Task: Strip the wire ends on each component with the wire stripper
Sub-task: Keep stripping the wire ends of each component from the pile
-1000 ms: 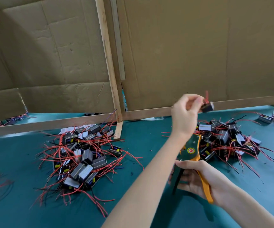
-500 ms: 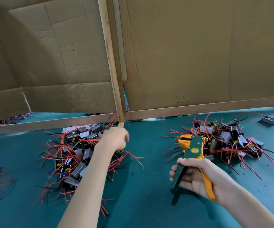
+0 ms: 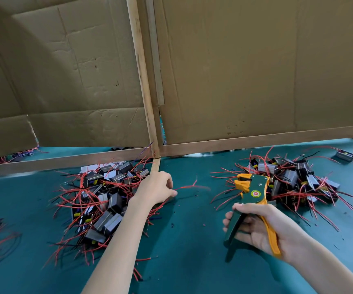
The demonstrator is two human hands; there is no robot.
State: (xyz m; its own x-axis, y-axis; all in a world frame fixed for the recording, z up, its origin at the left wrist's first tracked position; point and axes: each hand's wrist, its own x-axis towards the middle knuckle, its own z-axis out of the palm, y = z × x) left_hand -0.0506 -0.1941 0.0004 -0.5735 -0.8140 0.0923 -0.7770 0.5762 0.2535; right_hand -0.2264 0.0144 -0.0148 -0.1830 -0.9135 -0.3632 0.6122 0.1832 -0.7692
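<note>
Here we are over the teal mat [image 3: 192, 251], with two heaps of components in play. The left heap [image 3: 99, 209] sits near-left, the right heap [image 3: 294, 181] far-right, and a cardboard screen [image 3: 245, 71] stands behind both.

Our left hand [image 3: 155, 190] is down at the right edge of the left heap, fingers curled. A red wire [image 3: 187, 186] runs out rightward from the fingertips, so we read that as a pinch on the lead. Whatever body hangs on it is hidden under the hand.

Our right hand [image 3: 264, 228] is wrapped round the wire stripper [image 3: 252, 193], near-right, with the handles spread and the head pointing away from us.

Now, how will these pieces behave? Each component [image 3: 115, 202] looks like a small, hard, blocky body, light enough for two fingers. The leads are thin, limp and springy, and they're tangled through their neighbours. Tug one by the wire and we'd expect it to drag others along or strain the joint.

Better, we think, to grip the rigid block itself, shake it free, then steady the lead close to its tip. That way the floppy end goes straight into the stripper's mouth without bending away.
</note>
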